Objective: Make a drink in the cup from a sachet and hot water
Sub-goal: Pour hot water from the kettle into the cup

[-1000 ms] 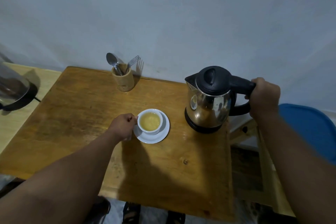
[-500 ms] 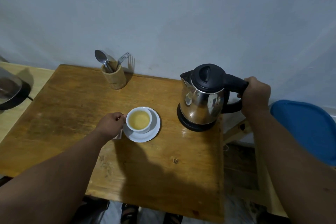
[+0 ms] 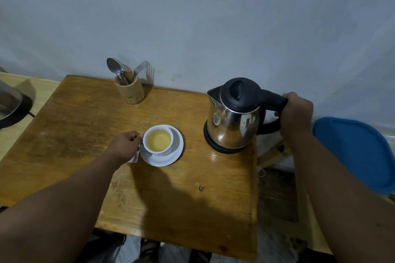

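A white cup holding yellowish liquid stands on a white saucer near the middle of the wooden table. My left hand is closed on the cup's handle at its left side. A small white paper piece, perhaps the sachet, pokes out under that hand. A steel kettle with a black lid sits upright on its black base at the table's right edge. My right hand grips the kettle's black handle.
A wooden holder with a spoon and fork stands at the table's back edge by the wall. A blue plastic chair is at the right. A dark appliance sits on a lighter surface at the far left.
The kettle stands on the table throughout with my right hand on its handle. My left hand stays on the cup's handle. Only the camera view has shifted slightly.
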